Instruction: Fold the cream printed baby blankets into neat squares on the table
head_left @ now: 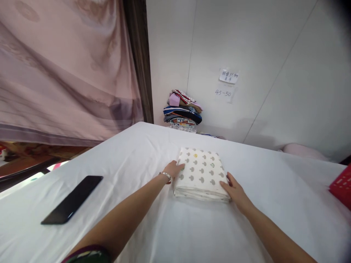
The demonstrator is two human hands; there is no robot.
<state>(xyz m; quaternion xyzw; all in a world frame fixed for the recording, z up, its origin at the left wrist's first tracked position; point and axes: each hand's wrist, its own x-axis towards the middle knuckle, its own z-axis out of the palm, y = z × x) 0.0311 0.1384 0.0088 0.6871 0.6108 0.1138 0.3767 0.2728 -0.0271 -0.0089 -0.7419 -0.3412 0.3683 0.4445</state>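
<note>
A thick folded cloth, white with rows of grey tree-like shapes and one yellow one, lies flat on the white-covered surface. Its layered fold faces me along the near edge. My left hand, with a bracelet at the wrist, grips the cloth's left side, thumb on top. On the opposite side, my right hand holds the near right corner, its thumb resting on the upper face. The fingers beneath or behind the edges are partly hidden.
A black phone-like slab lies at left. Beyond the far edge stands a stack of folded fabrics by the white wall, which bears paper notes. A pink curtain hangs at left; a red object is at far right.
</note>
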